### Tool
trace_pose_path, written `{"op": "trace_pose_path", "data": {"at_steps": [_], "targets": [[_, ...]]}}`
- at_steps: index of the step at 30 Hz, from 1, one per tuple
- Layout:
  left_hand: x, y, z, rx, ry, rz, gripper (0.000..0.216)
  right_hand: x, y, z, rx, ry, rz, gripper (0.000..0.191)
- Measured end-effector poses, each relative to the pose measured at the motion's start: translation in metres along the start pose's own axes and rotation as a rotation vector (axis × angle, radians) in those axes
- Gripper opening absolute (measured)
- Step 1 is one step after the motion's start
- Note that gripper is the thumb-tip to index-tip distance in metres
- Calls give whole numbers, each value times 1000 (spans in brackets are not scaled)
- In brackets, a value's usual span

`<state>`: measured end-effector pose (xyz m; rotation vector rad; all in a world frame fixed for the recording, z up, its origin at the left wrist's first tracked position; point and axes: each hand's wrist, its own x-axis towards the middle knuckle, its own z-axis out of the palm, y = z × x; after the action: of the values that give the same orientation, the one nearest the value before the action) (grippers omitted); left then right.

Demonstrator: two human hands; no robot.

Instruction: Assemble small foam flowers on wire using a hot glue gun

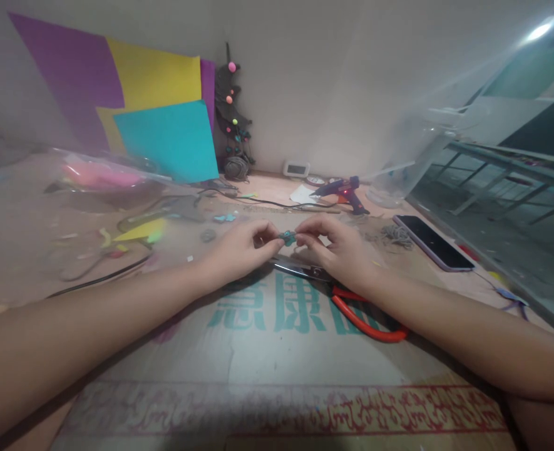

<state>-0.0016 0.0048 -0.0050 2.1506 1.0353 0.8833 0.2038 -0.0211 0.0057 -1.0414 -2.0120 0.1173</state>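
Note:
Between the fingertips of both hands is a small teal piece [288, 237], shaped somewhat like a flower. My left hand [251, 246] pinches its left side, and my right hand [330, 246] pinches or touches its right side. Fine details of the piece are too small to make out. Under my right hand and wrist lies a pair of scissors with red handles [368, 326]; its blades [295, 269] point left below the fingers. Left of the hands are light-blue scraps [225, 218] and a small grey coil [208, 235].
A hot glue gun [345, 191] with a lit red light lies behind the hands. To the right are grey yarn [396, 236] and a phone [432, 242]. Coloured sheets [168, 141] and a decorated hanging [233, 119] stand against the wall. Printed cardboard [258, 363] covers the front.

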Motion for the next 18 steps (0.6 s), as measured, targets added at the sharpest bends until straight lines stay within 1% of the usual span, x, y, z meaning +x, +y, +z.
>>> {"op": "trace_pose_path", "data": {"at_steps": [5, 9, 11, 15, 18], "targets": [[0, -1, 0, 27, -6, 8, 19, -1, -1, -2, -36, -70, -85, 12], [-1, 0, 0, 23, -65, 35, 18, -2, -3, -2, -57, -116, -173, 17], [-1, 1, 0, 10, -82, 38, 18, -2, -2, -2, -74, -121, -165, 15], [-2, 2, 1, 66, -74, 65, 17, -4, 1, 0, -85, -114, -91, 9], [-3, 3, 1, 123, -73, 90, 16, -4, 2, 1, -76, -138, -48, 11]]}}
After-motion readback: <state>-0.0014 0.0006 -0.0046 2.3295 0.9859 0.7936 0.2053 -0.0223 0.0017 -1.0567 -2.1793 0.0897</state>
